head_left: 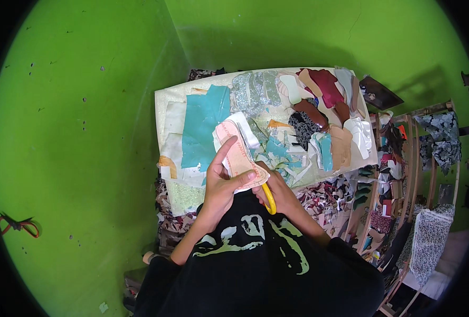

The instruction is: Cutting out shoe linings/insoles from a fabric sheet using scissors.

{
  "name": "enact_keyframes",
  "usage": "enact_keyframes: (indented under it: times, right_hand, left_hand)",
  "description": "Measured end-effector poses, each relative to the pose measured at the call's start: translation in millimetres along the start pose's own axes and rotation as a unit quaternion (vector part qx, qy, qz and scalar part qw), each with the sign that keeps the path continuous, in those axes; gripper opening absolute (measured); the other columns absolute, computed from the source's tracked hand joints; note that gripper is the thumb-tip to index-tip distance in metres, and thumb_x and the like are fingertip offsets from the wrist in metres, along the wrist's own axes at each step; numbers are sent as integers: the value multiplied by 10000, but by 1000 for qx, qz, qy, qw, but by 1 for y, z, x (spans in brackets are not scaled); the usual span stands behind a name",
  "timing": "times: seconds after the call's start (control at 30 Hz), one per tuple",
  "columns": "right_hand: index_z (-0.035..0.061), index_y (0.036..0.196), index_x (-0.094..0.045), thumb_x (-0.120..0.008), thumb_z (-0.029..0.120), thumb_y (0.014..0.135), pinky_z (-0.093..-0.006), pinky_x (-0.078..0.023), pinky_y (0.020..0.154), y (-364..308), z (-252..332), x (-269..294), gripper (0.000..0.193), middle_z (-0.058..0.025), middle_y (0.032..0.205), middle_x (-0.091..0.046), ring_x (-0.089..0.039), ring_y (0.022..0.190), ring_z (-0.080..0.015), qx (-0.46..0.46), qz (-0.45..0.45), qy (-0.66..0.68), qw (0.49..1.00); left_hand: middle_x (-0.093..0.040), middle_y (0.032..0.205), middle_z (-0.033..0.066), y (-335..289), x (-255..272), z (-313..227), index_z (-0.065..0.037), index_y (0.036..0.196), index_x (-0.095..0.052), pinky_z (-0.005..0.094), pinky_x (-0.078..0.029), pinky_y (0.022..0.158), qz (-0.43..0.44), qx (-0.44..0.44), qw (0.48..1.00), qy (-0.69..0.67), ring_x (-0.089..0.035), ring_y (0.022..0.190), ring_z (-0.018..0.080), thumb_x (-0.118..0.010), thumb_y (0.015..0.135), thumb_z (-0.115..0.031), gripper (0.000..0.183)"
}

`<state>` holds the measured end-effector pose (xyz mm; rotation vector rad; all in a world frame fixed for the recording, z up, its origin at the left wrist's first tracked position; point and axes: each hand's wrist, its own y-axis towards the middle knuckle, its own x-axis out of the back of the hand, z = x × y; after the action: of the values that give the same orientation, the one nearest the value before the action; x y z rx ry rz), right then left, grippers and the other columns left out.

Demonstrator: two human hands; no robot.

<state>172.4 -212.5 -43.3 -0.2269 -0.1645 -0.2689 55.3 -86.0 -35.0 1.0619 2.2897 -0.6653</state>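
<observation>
My left hand (219, 186) grips a pale pink, sole-shaped piece (239, 156) with red print, its thumb pressed on the face and its index finger stretched along it. White material (236, 117) shows around the far end of the piece. At the near end, my right hand (281, 194) is closed around scissors with a yellow handle (269, 201). Their blades are hidden behind the piece, so I cannot tell whether they are cutting into it. Both hands are above the near edge of a cream-covered table (195, 179).
A teal sheet (198, 124) lies on the table's left. Cut sole-shaped pieces, including maroon (327, 90), brown (311, 114) and white (358, 137) ones, cover its right side. Scraps (327, 206) heap below the table. A wooden rack (411, 174) stands at right; green walls (97, 148) enclose the corner.
</observation>
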Motion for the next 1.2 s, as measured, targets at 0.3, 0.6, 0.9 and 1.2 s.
enact_keyframes:
  times: [0.3,0.6,0.9,1.2]
  right_hand:
    - [-54,1232,-396,-435,690,935,-376,-477,496,1,-5,-3,802,-131,599,-547,-579,468,-261,26,-19,-1,999]
    - [-58,1118,-475,-559,297,946,-315,-459,407,-2,9,2,403,-105,591,-563,-586,458,-194,-45,-21,5,999]
    - [-12,1167,-469,-586,280,930,-306,-419,427,3,-13,9,395,-61,553,-497,-523,416,-178,147,-84,-33,985]
    - [5,1083,-535,-584,536,945,-248,-401,404,-8,6,28,551,-28,577,-518,-523,432,-109,-2,-55,37,998]
  left_hand:
    - [-630,1183,124,-3,-2,0,-18,1482,-362,337,-563,904,12,24,1000,-15,-660,1022,181,-752,765,116,828]
    - [-642,1153,115,-3,-1,-3,-20,1484,-363,328,-561,887,18,17,999,-21,-662,1005,172,-756,773,95,821]
    - [-621,1209,116,-4,-2,-7,-19,1488,-358,319,-542,924,63,45,997,-1,-642,1060,175,-802,713,97,900]
    - [-574,1287,105,-5,1,-5,-19,1486,-367,325,-519,956,93,52,994,17,-606,1117,165,-821,692,90,921]
